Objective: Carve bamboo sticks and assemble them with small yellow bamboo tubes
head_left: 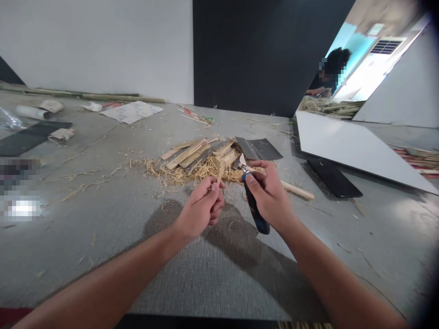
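My left hand [206,201] pinches a thin bamboo strip [221,173] that points up and away from me. In my right hand [272,192] is a utility knife [255,210] with a dark handle, its blade raised beside the strip and apart from it. Both hands are over the grey surface, just this side of a pile of curly bamboo shavings [202,171]. Split bamboo pieces [188,153] lie on that pile. A longer bamboo stick [298,189] passes behind my right hand, which hides part of it.
A bent dark sheet [262,148] lies behind the pile. To the right are a black phone-like slab [334,178] and a large white panel [360,151]. Paper [132,111] and bamboo poles [103,96] lie at the back left. A person [329,73] appears at the upper right.
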Motion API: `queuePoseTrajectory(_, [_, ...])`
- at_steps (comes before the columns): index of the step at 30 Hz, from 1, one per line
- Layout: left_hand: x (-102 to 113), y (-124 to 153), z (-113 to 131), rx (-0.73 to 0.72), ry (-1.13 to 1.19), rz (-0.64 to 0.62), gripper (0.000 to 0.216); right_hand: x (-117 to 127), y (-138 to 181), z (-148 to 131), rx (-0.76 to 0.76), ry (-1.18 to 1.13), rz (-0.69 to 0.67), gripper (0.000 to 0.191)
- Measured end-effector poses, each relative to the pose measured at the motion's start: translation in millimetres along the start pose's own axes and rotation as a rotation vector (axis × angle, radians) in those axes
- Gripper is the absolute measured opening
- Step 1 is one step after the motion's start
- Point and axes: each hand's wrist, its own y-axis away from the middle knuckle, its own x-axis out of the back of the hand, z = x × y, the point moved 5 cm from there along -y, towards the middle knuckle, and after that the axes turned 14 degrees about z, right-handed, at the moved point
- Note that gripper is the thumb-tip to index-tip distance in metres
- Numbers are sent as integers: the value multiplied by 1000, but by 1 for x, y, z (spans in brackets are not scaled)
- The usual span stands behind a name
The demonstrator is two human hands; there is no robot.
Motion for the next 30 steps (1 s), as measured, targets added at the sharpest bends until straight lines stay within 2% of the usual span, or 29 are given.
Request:
queuePoseTrajectory(5, [-1, 0, 3, -20, 22, 44, 16, -6, 2, -6, 134, 123, -12, 19])
queuePoseTrajectory(8, [-1, -1, 3, -20, 38, 28, 16, -9, 4, -14, 226, 179, -35, 25])
queuePoseTrajectory(13, [-8, 2, -3, -14, 107, -16, 21, -15, 11, -20, 192, 134, -99, 26])
queuePoseTrajectory(18, [-13, 7, -15, 42, 106, 10, 31, -14, 14, -24, 101, 60, -91, 20])
queuePoseTrajectory(22, [-13, 7, -16, 73, 191, 34, 30, -9, 11, -20, -44, -142, -11, 21])
queuePoseTrajectory(26, [-18, 11, -17, 120, 220, -83, 38, -10, 9, -8, -324, -455, 20, 21])
queuePoseTrajectory(30, [-23, 16, -18, -22, 15, -189, 49, -13, 7, -1, -469, -758, -28, 21])
